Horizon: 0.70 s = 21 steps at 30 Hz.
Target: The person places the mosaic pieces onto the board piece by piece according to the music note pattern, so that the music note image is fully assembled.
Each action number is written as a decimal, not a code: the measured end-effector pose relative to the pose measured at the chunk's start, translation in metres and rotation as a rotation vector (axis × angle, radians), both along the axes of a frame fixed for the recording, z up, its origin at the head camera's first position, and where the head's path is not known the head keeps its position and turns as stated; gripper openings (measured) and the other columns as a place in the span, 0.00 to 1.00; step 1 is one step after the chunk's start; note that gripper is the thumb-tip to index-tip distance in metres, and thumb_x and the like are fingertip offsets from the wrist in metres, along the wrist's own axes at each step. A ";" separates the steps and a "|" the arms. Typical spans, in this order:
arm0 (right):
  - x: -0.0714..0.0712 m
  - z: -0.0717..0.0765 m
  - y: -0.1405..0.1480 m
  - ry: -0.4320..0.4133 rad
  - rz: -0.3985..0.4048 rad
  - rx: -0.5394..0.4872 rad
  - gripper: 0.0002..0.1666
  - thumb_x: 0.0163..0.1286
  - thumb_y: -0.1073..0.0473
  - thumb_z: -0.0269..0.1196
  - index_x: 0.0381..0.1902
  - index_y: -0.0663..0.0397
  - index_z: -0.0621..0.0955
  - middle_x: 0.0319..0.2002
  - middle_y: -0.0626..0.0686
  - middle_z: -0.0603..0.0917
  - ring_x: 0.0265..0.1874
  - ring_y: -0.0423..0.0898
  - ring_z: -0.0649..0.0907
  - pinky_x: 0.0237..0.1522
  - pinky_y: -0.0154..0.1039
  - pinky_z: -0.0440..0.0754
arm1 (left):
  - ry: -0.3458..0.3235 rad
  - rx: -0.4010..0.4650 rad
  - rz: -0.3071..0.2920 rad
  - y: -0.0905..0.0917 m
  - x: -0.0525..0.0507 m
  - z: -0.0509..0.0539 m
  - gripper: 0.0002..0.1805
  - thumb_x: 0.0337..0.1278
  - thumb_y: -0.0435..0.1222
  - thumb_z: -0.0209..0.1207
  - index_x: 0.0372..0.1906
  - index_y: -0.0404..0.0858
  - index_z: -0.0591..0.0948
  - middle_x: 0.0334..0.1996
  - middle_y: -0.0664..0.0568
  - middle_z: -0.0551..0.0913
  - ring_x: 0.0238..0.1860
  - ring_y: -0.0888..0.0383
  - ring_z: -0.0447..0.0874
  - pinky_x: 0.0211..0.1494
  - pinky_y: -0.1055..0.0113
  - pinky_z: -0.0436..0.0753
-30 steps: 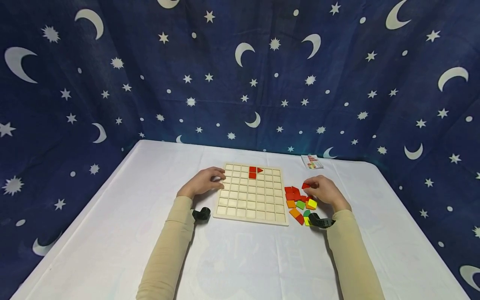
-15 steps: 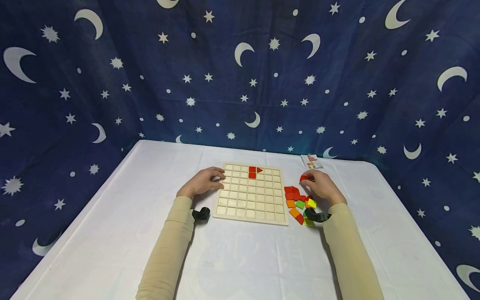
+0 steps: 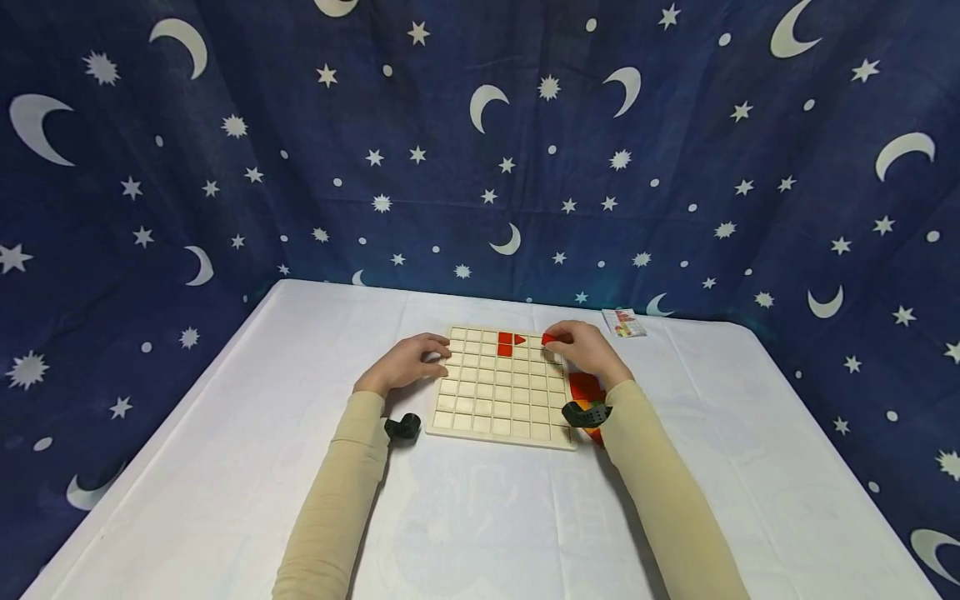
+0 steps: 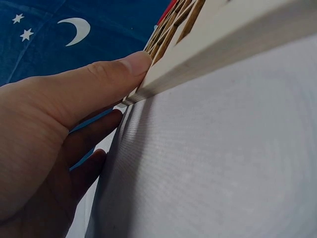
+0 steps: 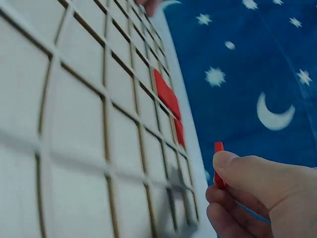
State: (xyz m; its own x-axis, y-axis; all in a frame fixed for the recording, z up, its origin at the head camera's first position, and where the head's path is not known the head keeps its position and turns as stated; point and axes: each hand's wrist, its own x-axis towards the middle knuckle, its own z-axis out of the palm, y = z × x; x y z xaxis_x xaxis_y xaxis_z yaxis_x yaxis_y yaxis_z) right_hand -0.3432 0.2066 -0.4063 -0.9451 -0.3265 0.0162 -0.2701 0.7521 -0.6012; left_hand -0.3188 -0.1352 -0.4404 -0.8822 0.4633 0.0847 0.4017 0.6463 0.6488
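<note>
My right hand point(image 3: 588, 348) pinches a small red tile point(image 3: 548, 339) between thumb and fingers above the far right corner of a pale wooden grid board point(image 3: 495, 387). In the right wrist view the red tile point(image 5: 218, 147) stands edge-on in the fingertips, so its outline is hard to tell. Two red square tiles point(image 3: 505, 344) and a red triangle point(image 3: 520, 340) lie in cells near the board's far edge. At the left side, my left hand point(image 3: 405, 363) touches the board with extended fingers, the thumb point(image 4: 133, 63) resting on its rim.
Loose tiles point(image 3: 584, 387), red and orange where visible, lie right of the board, partly hidden beneath my right wrist. A printed card point(image 3: 624, 322) lies at the back right of the white-covered table point(image 3: 480, 517). Behind hangs a dark blue star-and-moon cloth point(image 3: 420, 100).
My right hand has carried the red tile leftward from beside the loose pile to over the board's far right corner. The left hand stays where it was.
</note>
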 end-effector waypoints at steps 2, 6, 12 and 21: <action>-0.001 -0.003 -0.009 -0.002 0.037 0.004 0.20 0.70 0.58 0.63 0.57 0.61 0.80 0.54 0.60 0.81 0.52 0.56 0.80 0.60 0.54 0.76 | -0.001 -0.001 -0.003 0.000 -0.001 0.000 0.20 0.58 0.39 0.67 0.55 0.35 0.82 0.65 0.44 0.73 0.69 0.45 0.66 0.72 0.52 0.65; -0.003 -0.007 -0.023 0.002 0.076 0.011 0.20 0.69 0.60 0.64 0.56 0.63 0.81 0.52 0.60 0.81 0.51 0.56 0.79 0.57 0.52 0.78 | 0.000 -0.002 -0.007 0.000 -0.001 0.000 0.20 0.59 0.39 0.67 0.55 0.35 0.82 0.65 0.44 0.73 0.69 0.45 0.66 0.72 0.52 0.65; -0.004 -0.011 -0.035 -0.021 0.082 0.045 0.18 0.68 0.60 0.65 0.54 0.62 0.82 0.51 0.59 0.82 0.50 0.54 0.79 0.56 0.50 0.79 | -0.010 0.004 -0.004 -0.001 -0.001 0.000 0.20 0.58 0.39 0.67 0.55 0.35 0.82 0.65 0.44 0.73 0.68 0.45 0.66 0.72 0.52 0.65; -0.004 -0.013 -0.037 0.016 0.116 0.062 0.18 0.68 0.61 0.64 0.53 0.63 0.82 0.49 0.59 0.82 0.51 0.55 0.80 0.57 0.50 0.79 | 0.006 -0.015 -0.005 0.000 0.000 0.000 0.21 0.58 0.39 0.67 0.54 0.35 0.82 0.65 0.44 0.73 0.68 0.46 0.66 0.72 0.53 0.65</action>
State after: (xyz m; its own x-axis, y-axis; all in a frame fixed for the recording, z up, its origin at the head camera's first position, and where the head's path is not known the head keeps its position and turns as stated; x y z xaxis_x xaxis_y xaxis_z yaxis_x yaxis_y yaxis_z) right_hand -0.3474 0.1691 -0.4188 -0.9008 -0.4341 0.0073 -0.3662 0.7508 -0.5498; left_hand -0.3187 -0.1354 -0.4402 -0.8795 0.4686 0.0828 0.4083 0.6539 0.6370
